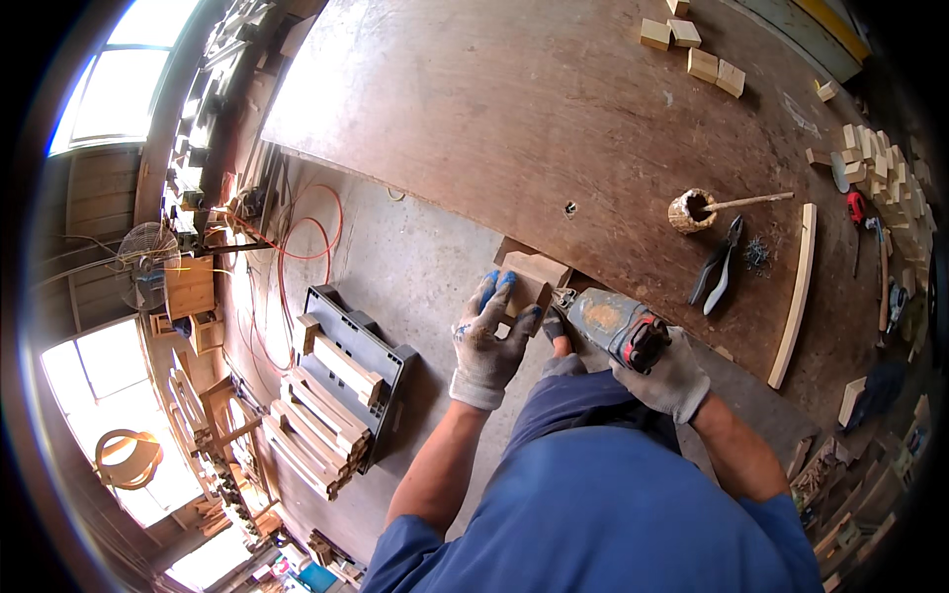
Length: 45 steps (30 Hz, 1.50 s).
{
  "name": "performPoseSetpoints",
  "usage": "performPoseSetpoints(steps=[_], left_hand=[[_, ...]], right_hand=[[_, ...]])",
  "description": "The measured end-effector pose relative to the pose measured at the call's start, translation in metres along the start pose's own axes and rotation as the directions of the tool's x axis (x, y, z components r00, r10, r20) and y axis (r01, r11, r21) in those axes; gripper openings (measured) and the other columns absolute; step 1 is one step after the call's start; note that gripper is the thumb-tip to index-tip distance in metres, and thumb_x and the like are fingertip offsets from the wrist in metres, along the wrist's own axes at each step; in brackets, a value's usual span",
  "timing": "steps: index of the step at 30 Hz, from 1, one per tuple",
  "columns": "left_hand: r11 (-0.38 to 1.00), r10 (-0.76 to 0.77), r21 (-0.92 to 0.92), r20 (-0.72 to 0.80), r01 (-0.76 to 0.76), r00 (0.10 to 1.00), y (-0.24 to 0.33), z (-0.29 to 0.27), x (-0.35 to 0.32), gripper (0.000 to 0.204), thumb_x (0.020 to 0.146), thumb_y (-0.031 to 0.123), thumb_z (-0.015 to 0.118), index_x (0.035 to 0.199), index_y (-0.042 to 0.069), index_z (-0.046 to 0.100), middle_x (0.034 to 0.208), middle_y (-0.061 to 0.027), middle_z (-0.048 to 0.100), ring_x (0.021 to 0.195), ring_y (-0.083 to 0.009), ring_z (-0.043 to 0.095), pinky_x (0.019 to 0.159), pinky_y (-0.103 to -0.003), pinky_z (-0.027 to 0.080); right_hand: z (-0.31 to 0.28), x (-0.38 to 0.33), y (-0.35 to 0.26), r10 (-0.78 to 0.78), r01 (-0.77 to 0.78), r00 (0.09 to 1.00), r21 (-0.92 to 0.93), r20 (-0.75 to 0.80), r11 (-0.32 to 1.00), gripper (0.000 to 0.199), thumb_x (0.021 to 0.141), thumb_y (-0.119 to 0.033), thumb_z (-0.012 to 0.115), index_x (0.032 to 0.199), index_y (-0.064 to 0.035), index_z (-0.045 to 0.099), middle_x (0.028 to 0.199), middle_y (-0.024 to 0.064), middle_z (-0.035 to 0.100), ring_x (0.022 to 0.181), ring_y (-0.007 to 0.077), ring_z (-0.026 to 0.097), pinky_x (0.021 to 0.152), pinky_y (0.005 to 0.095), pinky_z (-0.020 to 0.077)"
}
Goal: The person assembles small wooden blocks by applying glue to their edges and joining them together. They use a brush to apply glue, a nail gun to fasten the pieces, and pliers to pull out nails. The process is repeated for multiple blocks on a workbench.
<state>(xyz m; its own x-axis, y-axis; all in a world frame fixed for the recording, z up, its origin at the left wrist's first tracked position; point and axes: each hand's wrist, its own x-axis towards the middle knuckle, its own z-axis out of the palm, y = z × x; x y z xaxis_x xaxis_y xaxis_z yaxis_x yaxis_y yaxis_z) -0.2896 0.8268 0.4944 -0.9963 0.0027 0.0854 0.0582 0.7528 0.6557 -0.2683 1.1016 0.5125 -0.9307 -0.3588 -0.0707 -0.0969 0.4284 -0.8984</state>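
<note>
One wooden block (535, 267) in left hand (486, 341), power tool (603, 318) in right hand (670, 381), brown surface (474, 119) beyond both, windows (121, 94) leftward.

Woodworking workshop, scuffed bench (465, 119), wood blocks (703, 65), power tool (605, 316)

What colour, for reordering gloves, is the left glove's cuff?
Off-white; the cuff shows best in head view.

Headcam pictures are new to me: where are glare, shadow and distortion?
Head view: the windows are blown out white; the table glares at its upper left; a shadow lies right of the dark crate; edges bend toward the black rim; the left hand looks fairly sharp.
</note>
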Motion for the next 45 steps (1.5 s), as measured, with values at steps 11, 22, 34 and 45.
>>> performPoseSetpoints(steps=[11, 22, 34, 45], left_hand=[[0.998, -0.017, -0.059, 0.004, 0.017, 1.0, -0.004, 0.002, 0.0, 0.056, 0.081, 0.015, 0.09, 0.132, 0.002, 0.072, 0.136, -0.0269, 0.068, 0.125, -0.0399, 0.068, 0.104, -0.045, 0.057], [0.999, -0.033, -0.041, 0.007, 0.033, 0.999, 0.0, 0.001, 0.0, 0.056, 0.082, 0.017, 0.09, 0.132, 0.002, 0.072, 0.136, -0.0272, 0.067, 0.125, -0.0405, 0.068, 0.104, -0.045, 0.056], [0.999, -0.015, -0.036, -0.002, 0.015, 1.0, -0.002, 0.002, 0.001, 0.056, 0.081, 0.017, 0.09, 0.132, 0.002, 0.072, 0.136, -0.0262, 0.068, 0.124, -0.0402, 0.068, 0.104, -0.045, 0.056], [0.998, -0.026, -0.048, -0.012, 0.026, 1.0, -0.002, 0.003, -0.001, 0.056, 0.081, 0.017, 0.09, 0.132, 0.002, 0.072, 0.136, -0.0256, 0.068, 0.125, -0.0395, 0.068, 0.104, -0.045, 0.057]], right_hand=[[-0.004, 0.003, -0.008, -0.026, 0.026, 1.0, -0.021, -0.002, 0.999, 0.023, 0.085, -0.014, 0.071, 0.107, -0.0158, 0.077, 0.099, 0.0107, 0.076, 0.085, 0.0338, 0.073, 0.081, 0.0449, 0.0597], [-0.003, 0.001, -0.003, -0.005, 0.005, 1.0, 0.023, 0.024, 1.0, 0.022, 0.085, -0.013, 0.071, 0.107, -0.0134, 0.076, 0.1, 0.0092, 0.076, 0.086, 0.0352, 0.072, 0.08, 0.047, 0.0596], [-0.001, 0.008, -0.007, 0.037, -0.038, 0.999, 0.036, 0.022, 0.999, 0.016, 0.085, -0.014, 0.076, 0.099, -0.0071, 0.073, 0.095, 0.0142, 0.076, 0.084, 0.0343, 0.075, 0.077, 0.0456, 0.0606], [0.004, 0.008, -0.004, 0.047, -0.045, 0.998, 0.064, -0.032, 0.997, 0.021, 0.08, -0.015, 0.078, 0.096, -0.001, 0.073, 0.086, 0.0171, 0.076, 0.084, 0.0351, 0.077, 0.076, 0.0428, 0.0614]])
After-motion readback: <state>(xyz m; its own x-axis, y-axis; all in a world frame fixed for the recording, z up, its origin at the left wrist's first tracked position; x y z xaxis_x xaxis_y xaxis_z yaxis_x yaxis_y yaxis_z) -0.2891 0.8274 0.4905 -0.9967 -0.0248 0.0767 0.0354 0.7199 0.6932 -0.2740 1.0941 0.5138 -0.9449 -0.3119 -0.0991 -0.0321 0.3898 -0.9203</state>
